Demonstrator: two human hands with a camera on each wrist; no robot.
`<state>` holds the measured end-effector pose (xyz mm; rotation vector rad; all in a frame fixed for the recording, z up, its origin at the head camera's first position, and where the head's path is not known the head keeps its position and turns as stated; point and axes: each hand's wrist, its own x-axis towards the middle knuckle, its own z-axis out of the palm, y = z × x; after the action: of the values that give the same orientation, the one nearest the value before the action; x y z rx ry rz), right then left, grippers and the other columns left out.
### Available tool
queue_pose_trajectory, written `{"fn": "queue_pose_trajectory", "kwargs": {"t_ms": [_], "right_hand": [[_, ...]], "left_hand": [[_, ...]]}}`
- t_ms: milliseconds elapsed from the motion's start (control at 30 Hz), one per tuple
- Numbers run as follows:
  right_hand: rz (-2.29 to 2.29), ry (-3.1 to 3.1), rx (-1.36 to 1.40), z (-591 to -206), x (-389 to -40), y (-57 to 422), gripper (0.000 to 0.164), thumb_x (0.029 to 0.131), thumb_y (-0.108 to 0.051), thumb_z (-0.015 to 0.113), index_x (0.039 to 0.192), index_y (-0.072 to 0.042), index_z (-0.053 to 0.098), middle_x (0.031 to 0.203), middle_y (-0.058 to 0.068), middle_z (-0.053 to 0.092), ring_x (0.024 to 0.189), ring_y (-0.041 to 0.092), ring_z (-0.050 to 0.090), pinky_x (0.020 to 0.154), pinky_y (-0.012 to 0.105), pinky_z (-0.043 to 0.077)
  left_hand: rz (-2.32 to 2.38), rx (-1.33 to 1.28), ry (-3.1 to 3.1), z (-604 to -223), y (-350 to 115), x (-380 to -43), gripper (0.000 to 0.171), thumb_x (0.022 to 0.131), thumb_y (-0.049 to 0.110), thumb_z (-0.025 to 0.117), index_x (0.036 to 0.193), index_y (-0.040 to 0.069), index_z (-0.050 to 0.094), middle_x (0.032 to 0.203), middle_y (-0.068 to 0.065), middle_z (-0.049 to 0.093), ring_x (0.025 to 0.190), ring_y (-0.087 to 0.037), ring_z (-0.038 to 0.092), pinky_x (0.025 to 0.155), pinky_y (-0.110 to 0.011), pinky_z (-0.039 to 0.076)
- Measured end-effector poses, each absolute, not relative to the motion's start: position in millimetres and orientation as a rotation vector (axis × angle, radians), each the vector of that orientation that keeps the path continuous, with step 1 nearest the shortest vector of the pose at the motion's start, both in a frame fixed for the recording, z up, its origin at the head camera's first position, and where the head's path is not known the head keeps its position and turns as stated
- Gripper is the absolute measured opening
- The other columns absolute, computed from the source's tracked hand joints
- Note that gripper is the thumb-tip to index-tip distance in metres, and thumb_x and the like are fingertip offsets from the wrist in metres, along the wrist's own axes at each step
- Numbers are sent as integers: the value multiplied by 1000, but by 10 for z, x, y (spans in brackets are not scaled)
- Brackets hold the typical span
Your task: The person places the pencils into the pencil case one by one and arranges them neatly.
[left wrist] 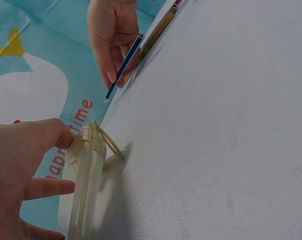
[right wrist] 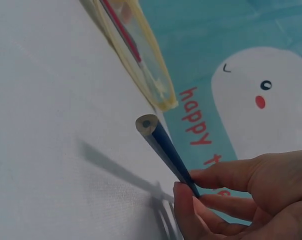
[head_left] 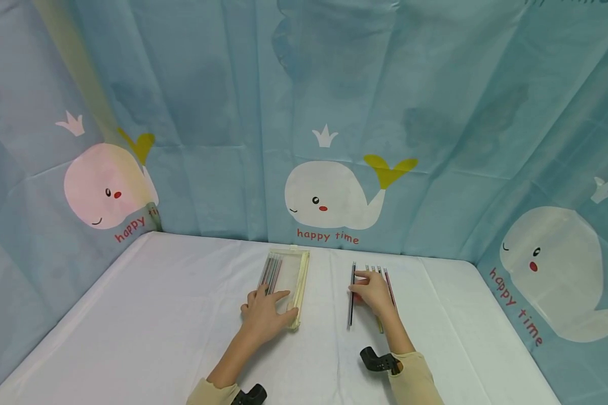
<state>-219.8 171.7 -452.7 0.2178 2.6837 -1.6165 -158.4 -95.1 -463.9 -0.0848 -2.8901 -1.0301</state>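
A dark blue pencil (right wrist: pixel 163 150) is pinched between the thumb and fingers of my right hand (head_left: pixel 372 292), held over the table. In the right wrist view its flat unsharpened end faces the camera. Under and beside that hand lie several more pencils (head_left: pixel 388 284), a red one among them. My left hand (head_left: pixel 266 318) rests with spread fingers on a clear pencil case (head_left: pixel 289 270) with pale yellow zipped edges; the thumb touches its right edge. Inside the case, along its left side, several pencils (head_left: pixel 271 269) show through.
A white cloth covers the table (head_left: pixel 157 326). Behind and at both sides hangs a blue curtain (head_left: pixel 223 185) printed with whales. Black wrist cameras (head_left: pixel 377 360) are strapped near both sleeves. A thin yellow loop (left wrist: pixel 111 142) sticks out from the case's end.
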Motion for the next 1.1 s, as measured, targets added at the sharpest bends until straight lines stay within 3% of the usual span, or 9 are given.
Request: {"fn": "queue_pose_trajectory", "kwargs": {"t_ms": [267,1100], "right_hand": [[-1686,2602,235,-4539,-2208,1671,49,93,3,73,139,9,62,111,24,69,74,16,68,66,28,60],[-1757,2559,101,-4557,-2205,1496,49,90,6,74,137,10,64,105,23,71,70,16,70,63,31,61]], "left_hand": [[-1028,-81,-2896,-4634,-952,-1582,51,89,42,73,132,14,75,151,-34,46,135,-60,40,95,-76,34],[-1025,-80,-2899,-4628,-950,-1588,51,89,42,73,132,14,75,151,-34,46,135,-60,40,96,-76,33]]}}
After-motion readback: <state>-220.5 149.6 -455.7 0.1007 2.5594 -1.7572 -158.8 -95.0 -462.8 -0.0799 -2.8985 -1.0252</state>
